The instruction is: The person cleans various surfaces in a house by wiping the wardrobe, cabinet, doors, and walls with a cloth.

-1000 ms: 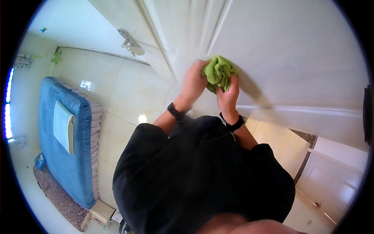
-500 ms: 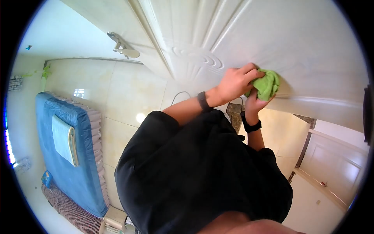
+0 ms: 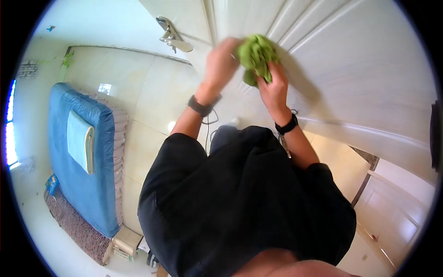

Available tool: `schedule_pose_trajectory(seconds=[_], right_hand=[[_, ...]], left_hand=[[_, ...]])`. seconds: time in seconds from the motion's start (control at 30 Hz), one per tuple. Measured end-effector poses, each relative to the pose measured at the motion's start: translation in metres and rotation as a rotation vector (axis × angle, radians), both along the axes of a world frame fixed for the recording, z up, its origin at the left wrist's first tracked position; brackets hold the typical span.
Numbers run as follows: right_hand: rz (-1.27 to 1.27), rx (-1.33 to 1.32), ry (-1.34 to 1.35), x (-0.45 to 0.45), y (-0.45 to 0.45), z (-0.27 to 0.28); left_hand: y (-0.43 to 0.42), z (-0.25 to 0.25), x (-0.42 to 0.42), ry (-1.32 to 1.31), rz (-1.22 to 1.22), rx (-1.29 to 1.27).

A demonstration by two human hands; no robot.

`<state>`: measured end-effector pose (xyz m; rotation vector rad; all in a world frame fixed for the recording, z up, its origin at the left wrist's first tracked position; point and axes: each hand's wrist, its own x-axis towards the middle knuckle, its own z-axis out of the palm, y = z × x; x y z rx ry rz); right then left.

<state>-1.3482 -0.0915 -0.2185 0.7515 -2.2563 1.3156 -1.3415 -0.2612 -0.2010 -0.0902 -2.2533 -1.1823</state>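
Observation:
A crumpled green cloth [image 3: 257,55] is bunched up in front of the white panelled door [image 3: 350,69]. My left hand [image 3: 223,62], blurred by motion, is at the cloth's left side with its fingers closed round that edge. From below and to the right, my right hand [image 3: 275,87] grips the cloth between thumb and fingers. Both wrists wear black bands. The cloth casts a shadow on the door to its right; whether it touches the surface is hard to tell.
The door's metal handle [image 3: 177,41] juts out at the upper left. A blue-covered bed [image 3: 83,161] with a folded light blanket [image 3: 79,141] stands at the left. Another white door [image 3: 392,207] is at the lower right. Thin cables hang near my left forearm.
From half a second ago, both hands and the green cloth have moved left and up across the door. The view has shifted too, with the door handle now farther right.

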Motion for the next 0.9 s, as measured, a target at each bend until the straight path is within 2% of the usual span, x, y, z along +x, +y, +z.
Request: schedule_pose_trajectory(seconds=[0.17,0.37,0.43,0.53,0.63,0.83,0.9], right_hand=[[0.139,0.031,0.022,-0.014,-0.069,0.034],[0.165,0.193,-0.099,-0.016,-0.072,-0.005],[0.146,0.22,-0.161,-0.012,-0.056,-0.025],[0.108,0.241,-0.223,-0.006,-0.02,-0.055],[0.036,0.273,-0.294,0.007,0.033,-0.083],[-0.151,0.243,-0.452,0.032,0.138,-0.077],[-0.272,0.196,-0.498,0.046,0.153,-0.057]], left_hand=[[-0.051,0.025,-0.004,0.165,0.275,-0.02],[-0.061,0.001,0.0,-0.058,0.256,-0.143],[-0.055,-0.023,0.002,-0.156,0.239,-0.189],[-0.034,-0.07,-0.001,-0.246,0.112,-0.213],[0.008,-0.097,-0.004,-0.291,-0.053,-0.204],[0.111,-0.106,-0.013,-0.276,-0.342,-0.124],[0.13,-0.088,-0.007,-0.224,-0.394,-0.093]])
